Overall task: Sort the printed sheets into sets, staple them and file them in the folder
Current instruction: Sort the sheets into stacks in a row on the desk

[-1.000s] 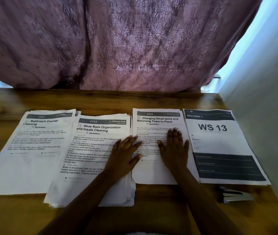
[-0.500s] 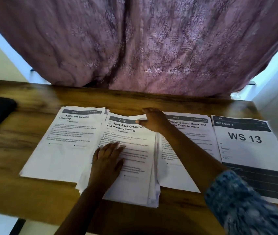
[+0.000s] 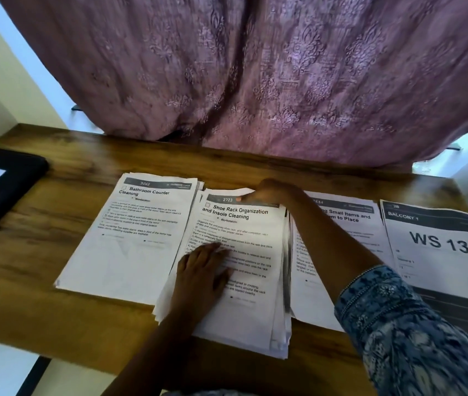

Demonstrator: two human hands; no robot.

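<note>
Curled up since before — top edge of thick white Shoe Rack stack, pinched by right hand, pressed flat under spread left hand.

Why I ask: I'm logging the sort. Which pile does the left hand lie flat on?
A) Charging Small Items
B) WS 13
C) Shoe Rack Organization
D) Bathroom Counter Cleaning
C: the left hand lies palm down on the Shoe Rack Organization pile, over its printed text.

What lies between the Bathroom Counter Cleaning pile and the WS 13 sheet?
In the head view: the thick Shoe Rack Organization stack, then the Charging Small Items pile.
</note>
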